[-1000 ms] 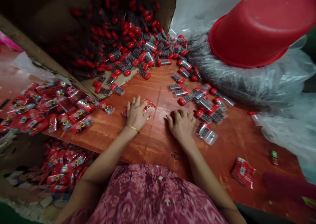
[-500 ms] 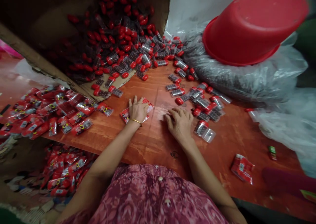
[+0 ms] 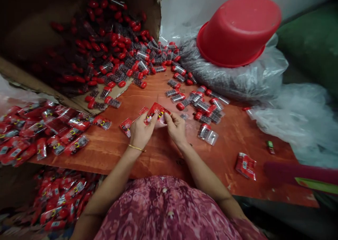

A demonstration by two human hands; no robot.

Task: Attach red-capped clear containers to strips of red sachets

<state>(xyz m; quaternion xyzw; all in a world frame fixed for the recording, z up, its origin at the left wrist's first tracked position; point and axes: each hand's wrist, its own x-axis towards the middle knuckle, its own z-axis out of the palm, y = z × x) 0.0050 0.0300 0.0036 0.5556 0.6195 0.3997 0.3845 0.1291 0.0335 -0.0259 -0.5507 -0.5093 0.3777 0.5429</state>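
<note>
A flat red printed plastic pouch point(image 3: 156, 109) is raised a little over the tabletop in front of me, pinched on both sides. My left hand point(image 3: 142, 130) is closed on its left part, thumb on top. My right hand point(image 3: 176, 128) grips its right side between thumb and fingers. Beside my left hand, more flat red pouches point(image 3: 125, 126) lie on the wooden table. Right of my right hand lie small clear containers point(image 3: 202, 106) with red caps and dark contents. One red-capped container point(image 3: 204, 130) lies near a clear piece.
A cardboard box point(image 3: 16, 71) on its side spills many red-capped containers. Filled red pouches point(image 3: 56, 127) are heaped at left, with more point(image 3: 63, 197) below the table edge. A red tub point(image 3: 237, 32) sits upside down on a plastic sack point(image 3: 232, 79). Red pouches point(image 3: 246, 166) lie at right.
My left hand has gone from resting flat on the pouches to holding one up. My right hand has moved left and now grips the same pouch. The camera view has shifted.
</note>
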